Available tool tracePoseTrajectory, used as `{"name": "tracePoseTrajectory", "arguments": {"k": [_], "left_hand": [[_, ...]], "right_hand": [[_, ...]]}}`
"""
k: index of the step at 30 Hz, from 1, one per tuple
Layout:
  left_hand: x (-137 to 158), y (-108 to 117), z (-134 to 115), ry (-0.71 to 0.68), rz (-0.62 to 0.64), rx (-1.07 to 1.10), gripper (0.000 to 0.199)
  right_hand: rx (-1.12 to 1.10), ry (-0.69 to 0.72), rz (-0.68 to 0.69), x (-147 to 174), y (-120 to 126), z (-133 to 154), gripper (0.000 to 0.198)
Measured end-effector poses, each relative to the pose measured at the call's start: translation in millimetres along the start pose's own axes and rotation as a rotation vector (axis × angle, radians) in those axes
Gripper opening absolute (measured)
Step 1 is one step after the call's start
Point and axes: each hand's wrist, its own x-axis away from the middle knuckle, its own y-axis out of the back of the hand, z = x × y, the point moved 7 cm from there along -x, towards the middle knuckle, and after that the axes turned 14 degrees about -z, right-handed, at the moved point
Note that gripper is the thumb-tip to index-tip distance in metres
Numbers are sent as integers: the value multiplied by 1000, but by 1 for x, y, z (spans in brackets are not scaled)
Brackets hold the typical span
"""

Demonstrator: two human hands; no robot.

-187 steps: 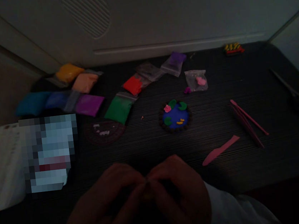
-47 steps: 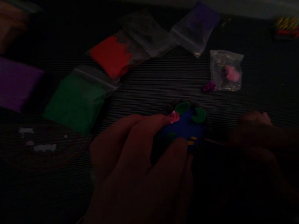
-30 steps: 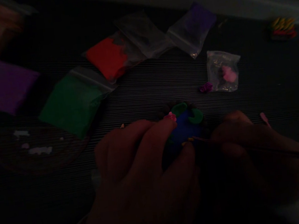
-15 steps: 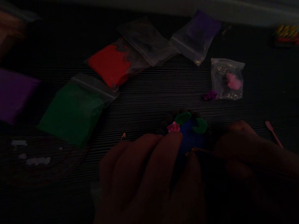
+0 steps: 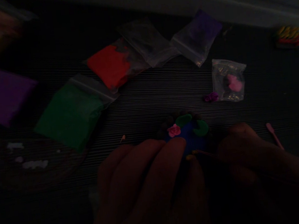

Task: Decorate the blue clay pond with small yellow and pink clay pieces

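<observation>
- The left hand (image 5: 147, 184) lies on the near side of the round blue clay pond (image 5: 188, 136), fingers pressing its edge to hold it.
- The right hand (image 5: 261, 171) pinches a thin stick tool (image 5: 205, 153); its tip touches the pond.
- The pond sits on the dark table (image 5: 163, 89).
- A green clay bag (image 5: 70, 113) and a red clay bag (image 5: 109, 64) lie farther back on the left.

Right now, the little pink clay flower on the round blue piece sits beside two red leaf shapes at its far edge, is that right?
Not quite: in the head view, the pink clay flower on the round blue piece sits beside two green leaf shapes, not red ones. They do lie at its far edge.
</observation>
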Motion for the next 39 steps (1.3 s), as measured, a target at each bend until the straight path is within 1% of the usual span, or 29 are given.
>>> {"name": "tracePoseTrajectory", "arguments": {"k": [3,7,12,21,25,28,33,37,39], "left_hand": [[0,-1,-1,28,2,-19,27],[2,-2,-1,59,16,-32,28],[5,-4,-2,89,17,-14,29],[7,-5,-2,96,16,-9,30],[6,-4,-5,51,-5,5,30],[6,-3,-4,84,-34,15,27],[6,-6,-5,116,-14,7,26],[5,-5,-5,111,-24,-1,23],[5,-5,-5,110,-21,-5,24]], "right_hand": [[-21,11,-26,1,2,1,24],[-13,33,-19,2,-1,0,22],[11,78,7,2,-3,1,26],[11,58,71,0,-6,3,29],[-1,47,13,0,-3,2,26],[15,60,-18,-3,-1,4,29],[15,70,1,-5,-2,5,31],[0,28,9,-3,-3,1,27],[0,-5,20,-1,-3,-2,28]]}}
